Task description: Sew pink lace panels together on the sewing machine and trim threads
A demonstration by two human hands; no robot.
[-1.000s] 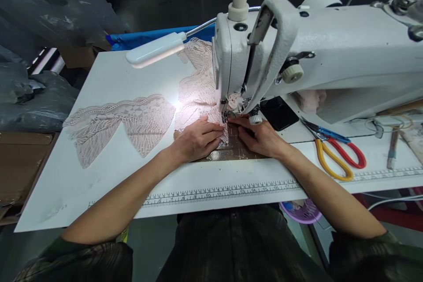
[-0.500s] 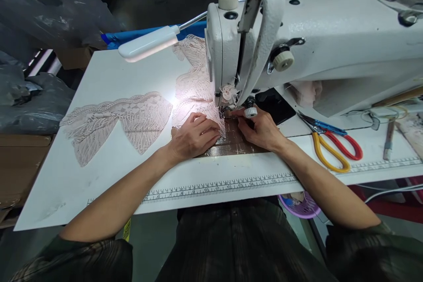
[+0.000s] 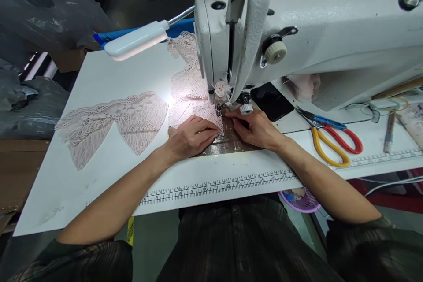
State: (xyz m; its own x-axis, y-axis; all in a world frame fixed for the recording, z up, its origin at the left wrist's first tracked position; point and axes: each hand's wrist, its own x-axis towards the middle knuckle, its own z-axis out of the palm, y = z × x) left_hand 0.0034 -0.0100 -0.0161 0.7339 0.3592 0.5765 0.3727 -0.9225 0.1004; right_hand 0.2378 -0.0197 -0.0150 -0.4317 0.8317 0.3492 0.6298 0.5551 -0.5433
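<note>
Pale pink lace lies under the needle area of a white sewing machine. My left hand rests flat on the near end of this lace, fingers stretched and lightly bent, left of the presser foot. On the other side of the foot is my right hand, its index finger reaching to the lace edge by the foot. The right thumb stays apart from that finger, over the brown metal bed plate. A second lace piece, with two pointed lobes, lies spread to the left.
Yellow-handled scissors and red-handled scissors lie at the right beside a black phone. A lit lamp hangs over the white table. A printed ruler runs along the front edge, above a purple basket.
The camera view has shifted slightly, so the machine and lamp appear farther left and higher. Both hands keep nearly the same places beside the presser foot.
</note>
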